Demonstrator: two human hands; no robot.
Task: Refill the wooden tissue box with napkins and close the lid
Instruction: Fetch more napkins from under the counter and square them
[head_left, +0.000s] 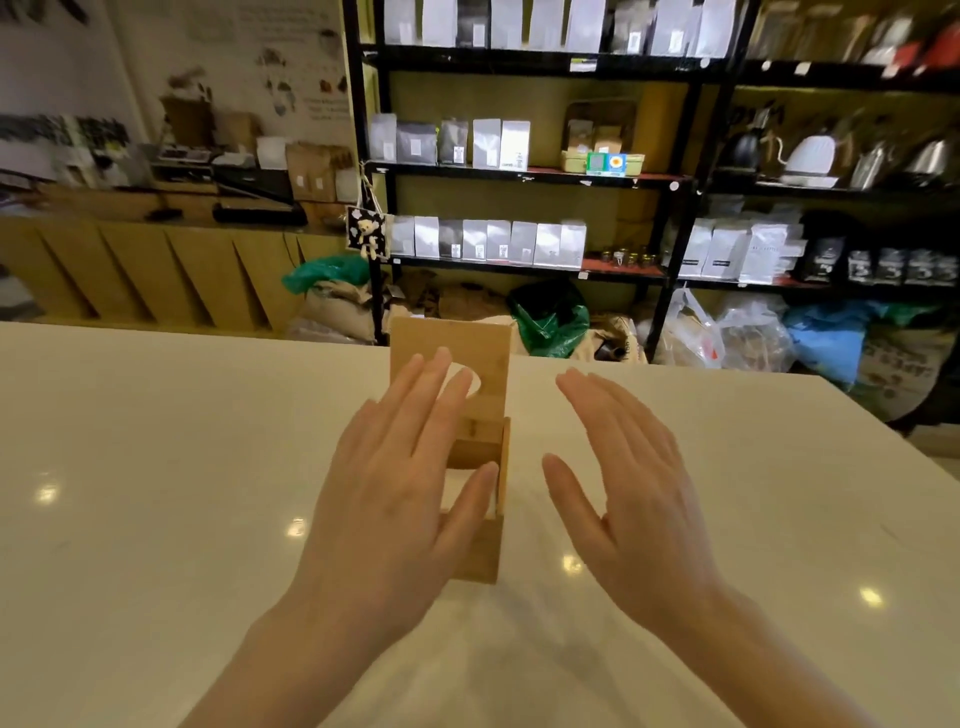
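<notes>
A wooden tissue box stands on the white table, straight ahead of me. Its lid is raised upright at the far side and has an oval opening. My left hand hovers over the box's left part with fingers spread, covering most of the interior; I cannot tell whether it touches the wood. To the right of the box my right hand is held flat and open, apart from it. No napkins are in view.
Behind the table stand black shelves with silver bags and kettles. Sacks and plastic bags lie on the floor beneath them. A wooden counter runs along the left.
</notes>
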